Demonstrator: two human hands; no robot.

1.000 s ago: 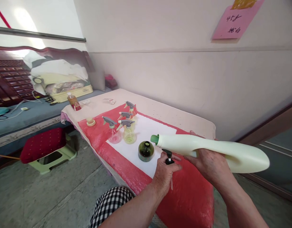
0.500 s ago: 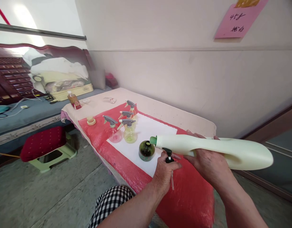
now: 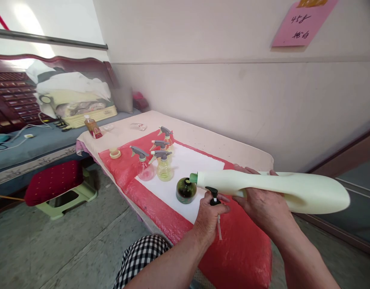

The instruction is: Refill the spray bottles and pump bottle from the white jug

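Note:
My right hand [image 3: 263,200] is wrapped around a long pale-green jug [image 3: 317,188], held nearly level. Its green spout [image 3: 193,178] points left, just over the neck of a round dark-green bottle [image 3: 186,192] on white paper. Whether liquid flows out cannot be made out. Between the fingers of my left hand [image 3: 207,218] is a black pump head [image 3: 214,196], its clear tube hanging down. Left of the green bottle stand a yellowish spray bottle [image 3: 164,170], a pink spray bottle [image 3: 146,170] and others behind them, all with grey trigger tops.
A red plastic cover [image 3: 239,249] and white paper [image 3: 199,158] lie on the table. A cream lid [image 3: 115,153] and an amber bottle [image 3: 93,127] are at its far left. A red-topped stool [image 3: 54,182] stands on the floor. The wall [image 3: 233,88] borders the table's back.
The jug's rear end has risen slightly, and its spout sits a little further left over the bottle neck. My left hand keeps the pump head in nearly the same place.

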